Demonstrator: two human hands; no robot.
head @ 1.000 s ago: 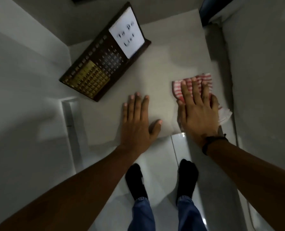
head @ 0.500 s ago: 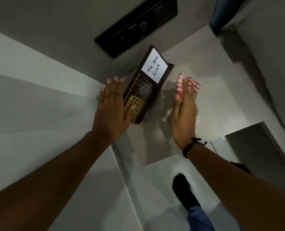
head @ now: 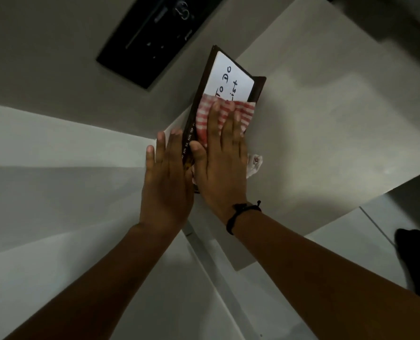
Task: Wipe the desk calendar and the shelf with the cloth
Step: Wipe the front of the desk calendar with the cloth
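The dark brown desk calendar (head: 228,77) stands on the pale shelf (head: 326,143), its white "To Do List" card showing at the top. My right hand (head: 218,165) lies flat on a red-and-white checked cloth (head: 204,114), pressing it against the calendar's front face. A corner of the cloth (head: 254,164) sticks out right of that hand. My left hand (head: 166,185) rests flat against the calendar's left edge, fingers together and straight, holding nothing. The calendar's lower half is hidden by both hands.
A black wall panel (head: 155,38) hangs above and left of the calendar. White walls close in on the left. The shelf's front edge runs diagonally at lower right, with pale floor and a dark sock (head: 415,256) below it.
My right hand has carried the cloth from the shelf surface onto the calendar's face. My left hand has moved from the shelf to the calendar's left edge. The view has swung toward the wall.
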